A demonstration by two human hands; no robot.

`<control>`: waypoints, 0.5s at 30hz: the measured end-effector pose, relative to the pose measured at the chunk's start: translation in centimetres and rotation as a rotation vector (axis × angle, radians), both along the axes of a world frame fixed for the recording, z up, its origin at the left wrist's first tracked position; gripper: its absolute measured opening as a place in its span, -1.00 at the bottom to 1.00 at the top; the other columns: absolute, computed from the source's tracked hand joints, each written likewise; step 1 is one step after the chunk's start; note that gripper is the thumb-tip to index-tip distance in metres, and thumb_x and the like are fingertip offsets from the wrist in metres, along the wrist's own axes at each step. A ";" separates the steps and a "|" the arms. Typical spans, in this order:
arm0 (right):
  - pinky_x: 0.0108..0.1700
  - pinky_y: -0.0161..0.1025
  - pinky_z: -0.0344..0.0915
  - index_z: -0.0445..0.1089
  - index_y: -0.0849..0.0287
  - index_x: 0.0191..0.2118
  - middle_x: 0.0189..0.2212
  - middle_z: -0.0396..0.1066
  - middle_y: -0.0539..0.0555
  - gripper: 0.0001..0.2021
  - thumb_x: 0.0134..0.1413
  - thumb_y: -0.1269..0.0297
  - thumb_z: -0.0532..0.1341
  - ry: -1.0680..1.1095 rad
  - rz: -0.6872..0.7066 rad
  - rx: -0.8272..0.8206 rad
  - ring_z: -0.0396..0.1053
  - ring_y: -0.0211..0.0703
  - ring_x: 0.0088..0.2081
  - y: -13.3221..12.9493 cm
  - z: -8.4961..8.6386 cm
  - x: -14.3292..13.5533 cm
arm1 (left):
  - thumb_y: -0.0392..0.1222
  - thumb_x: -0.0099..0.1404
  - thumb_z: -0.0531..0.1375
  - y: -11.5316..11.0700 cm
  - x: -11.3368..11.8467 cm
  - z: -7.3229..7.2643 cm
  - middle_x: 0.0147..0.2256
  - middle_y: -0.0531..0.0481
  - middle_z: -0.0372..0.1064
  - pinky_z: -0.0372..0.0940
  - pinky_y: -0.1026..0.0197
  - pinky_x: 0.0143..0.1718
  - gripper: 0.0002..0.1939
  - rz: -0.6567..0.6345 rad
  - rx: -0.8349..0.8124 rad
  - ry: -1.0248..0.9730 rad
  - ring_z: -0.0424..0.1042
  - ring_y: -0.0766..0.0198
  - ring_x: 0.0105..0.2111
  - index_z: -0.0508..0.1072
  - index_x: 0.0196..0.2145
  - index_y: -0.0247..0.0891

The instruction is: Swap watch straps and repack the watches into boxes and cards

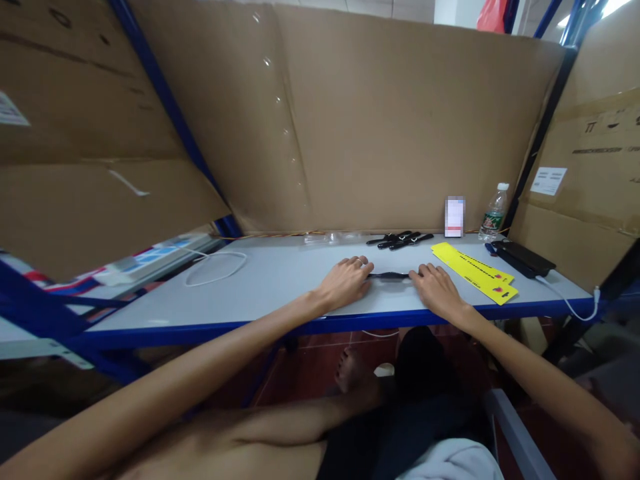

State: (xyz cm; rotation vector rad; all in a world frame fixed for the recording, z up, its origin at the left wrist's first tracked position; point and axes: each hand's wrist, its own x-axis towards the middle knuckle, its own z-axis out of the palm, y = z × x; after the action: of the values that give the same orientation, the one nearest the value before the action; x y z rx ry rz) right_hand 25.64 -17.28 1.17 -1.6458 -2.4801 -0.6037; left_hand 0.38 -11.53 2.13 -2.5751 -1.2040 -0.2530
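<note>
Blk strap (391, 276), L hand (347, 283) & R hand (436, 287) closed on opp. ends, yellow cards (470, 268) nr R

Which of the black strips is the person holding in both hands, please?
The black strip spanning left hand to right hand; the other black strips lie clustered farther back on the table.

From the held strap (391, 275) on the worktop (280, 267): piled straps (413, 241) at twelve o'clock, phone (455, 217) at one, bottle (492, 220) at two, cards (470, 275) at three, looped cable (210, 282) at nine.
</note>
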 end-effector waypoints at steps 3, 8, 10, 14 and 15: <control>0.05 -0.07 0.20 0.43 0.21 0.08 -0.03 0.45 0.29 -0.64 0.35 0.51 -0.03 0.021 0.024 -0.031 0.35 0.07 0.00 -0.4 -0.2 -0.4 | 0.07 0.44 0.09 -0.5 0.6 -0.7 -0.06 -0.29 0.44 0.27 -0.07 0.02 -0.55 0.011 0.002 0.009 0.44 -0.09 -0.05 0.35 0.15 -0.23; 0.14 -0.05 0.21 0.42 0.17 0.16 0.05 0.43 0.28 -0.64 0.41 0.16 0.09 0.212 -0.001 0.024 0.32 0.11 0.11 -2.0 -0.1 2.9 | 0.34 0.44 -0.05 -0.9 0.9 -1.3 0.04 -0.33 0.38 0.24 -0.03 0.00 -0.28 -0.004 0.042 0.022 0.39 -0.11 0.02 0.22 0.31 -0.22; 0.12 -0.03 0.23 0.40 0.23 0.17 0.07 0.42 0.35 -0.62 0.40 0.18 0.07 0.249 -0.232 0.129 0.31 0.17 0.12 -3.1 0.1 6.1 | 0.36 0.45 -0.10 -0.8 0.7 -1.3 0.04 -0.34 0.37 0.23 -0.03 -0.01 -0.26 -0.003 0.041 0.041 0.38 -0.11 0.01 0.25 0.30 -0.24; -0.05 0.05 0.31 0.28 0.34 0.26 0.03 0.42 0.45 -0.44 0.39 -0.02 0.03 0.146 -0.579 0.165 0.36 0.31 0.03 -5.2 0.2 11.8 | 0.40 0.44 -0.12 -0.1 0.0 -1.4 0.06 -0.35 0.34 0.20 -0.04 0.03 -0.20 -0.037 0.064 0.039 0.34 -0.12 0.05 0.21 0.33 -0.26; -0.09 0.04 0.32 0.29 0.35 0.25 0.00 0.43 0.46 -0.42 0.39 -0.04 0.03 0.110 -0.613 0.117 0.38 0.31 0.01 -5.5 0.1 12.5 | 0.41 0.43 -0.12 0.1 -0.3 -1.4 0.07 -0.34 0.33 0.20 -0.03 0.04 -0.19 -0.050 0.065 0.041 0.33 -0.11 0.06 0.20 0.34 -0.25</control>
State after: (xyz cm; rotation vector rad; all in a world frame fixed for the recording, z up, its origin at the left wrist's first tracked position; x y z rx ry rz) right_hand 38.16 -22.79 1.32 -2.3163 -1.8037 -0.6707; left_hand 0.11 -11.40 0.72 -2.5435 -1.1004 -0.2443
